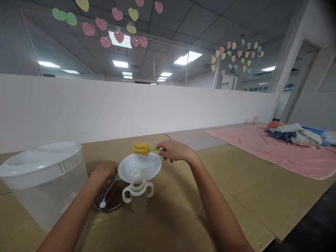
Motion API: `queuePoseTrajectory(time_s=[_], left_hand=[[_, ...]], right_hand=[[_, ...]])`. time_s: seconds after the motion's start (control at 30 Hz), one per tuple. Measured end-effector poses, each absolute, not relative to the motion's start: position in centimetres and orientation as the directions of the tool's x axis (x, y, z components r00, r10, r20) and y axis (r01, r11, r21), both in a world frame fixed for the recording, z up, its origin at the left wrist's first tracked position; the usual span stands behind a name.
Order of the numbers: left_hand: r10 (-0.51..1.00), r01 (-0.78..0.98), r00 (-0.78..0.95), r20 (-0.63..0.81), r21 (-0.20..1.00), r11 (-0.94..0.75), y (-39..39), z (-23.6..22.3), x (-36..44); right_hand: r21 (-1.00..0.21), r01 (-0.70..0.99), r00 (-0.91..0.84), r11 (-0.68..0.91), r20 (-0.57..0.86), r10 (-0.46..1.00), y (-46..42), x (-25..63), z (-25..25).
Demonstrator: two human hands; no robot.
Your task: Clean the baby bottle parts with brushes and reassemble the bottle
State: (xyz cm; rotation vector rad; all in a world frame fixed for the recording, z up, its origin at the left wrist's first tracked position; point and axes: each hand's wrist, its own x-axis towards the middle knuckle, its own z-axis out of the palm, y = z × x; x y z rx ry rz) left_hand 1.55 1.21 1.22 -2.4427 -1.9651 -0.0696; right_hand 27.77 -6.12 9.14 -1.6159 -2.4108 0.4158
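Sponge brush [142, 148]: center of the frame, at the bowl's far rim; whether it touches the rim, cannot tell. Head bright yellow, thick, in rounded lobes; handle thin and light green. Right hand [174, 150], center right, closed on the handle, fingers pinching it from the right.

Left hand [106, 169], left of center, reaches to the far edge of the dark tray [115, 200]; fingertips hidden, grip cannot be told.

Bowl [151, 166]: white, shallow, smooth, mid-frame. Small white ring [135, 174] shows at its near side.

Bottle [139, 201]: just in front of the bowl, upright, see-through body, mouth open, pale collar with a looped handle each side.

Dark tray: lower left of center, glossy, rounded edge. Straw [109, 190] lies across it, pale, thin, bulbed white end toward the near side.

Large tub [47, 196]: left of frame, cloudy walls, white top. Pink cloth [252, 147] at right, clothes [296, 134] heaped on it.
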Motion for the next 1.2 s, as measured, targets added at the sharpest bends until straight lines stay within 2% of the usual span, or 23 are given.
queuePoseTrajectory(time_s=[0.07,0.13,0.23,0.33,0.43,0.63,0.77,0.87,0.93,1.2], left_hand=[[0.982,0.983,0.185,0.031,0.006,-0.186,0.9,1.7,1.4],[0.977,0.981,0.194,0.083,-0.017,-0.194,0.8,2.8,1.3],[0.883,0.939,0.325,0.338,-0.002,-0.344,0.3,4.9,1.6],[0.7,0.799,0.416,0.581,0.135,-0.586,-0.9,6.7,2.7],[0.64,0.629,0.486,0.596,0.27,-0.729,-2.1,7.3,4.0],[0.642,0.536,0.471,0.605,0.381,-0.753,-2.6,7.2,4.3],[0.628,0.568,0.468,0.622,0.333,-0.753,-2.9,7.7,4.2],[0.598,0.588,0.477,0.644,0.272,-0.762,-2.9,7.7,4.4],[0.594,0.592,0.483,0.644,0.26,-0.763,-2.8,7.6,4.5],[0.592,0.548,0.459,0.663,0.313,-0.775,-3.1,7.7,4.6]], right_hand=[[-0.348,0.868,-0.373,0.355,0.017,0.928,-6.1,27.8,9.2],[-0.343,0.871,-0.368,0.352,0.022,0.93,-6.2,27.7,9.2],[-0.296,0.897,-0.333,0.33,0.04,0.942,-6.3,27.5,9.3],[-0.265,0.909,-0.317,0.323,0.065,0.946,-6.3,27.2,9.2],[-0.33,0.864,-0.374,0.38,0.084,0.924,-6.1,27.2,9.2],[-0.395,0.826,-0.371,0.402,0.155,0.916,-6.4,28.0,9.7],[-0.306,0.852,-0.353,0.425,0.263,0.898,-7.0,27.9,10.0],[-0.196,0.903,-0.304,0.382,0.336,0.891,-7.4,27.6,10.0],[-0.167,0.916,-0.286,0.364,0.362,0.887,-7.6,27.5,10.1],[-0.252,0.868,-0.335,0.429,0.34,0.879,-8.7,28.1,11.0]])
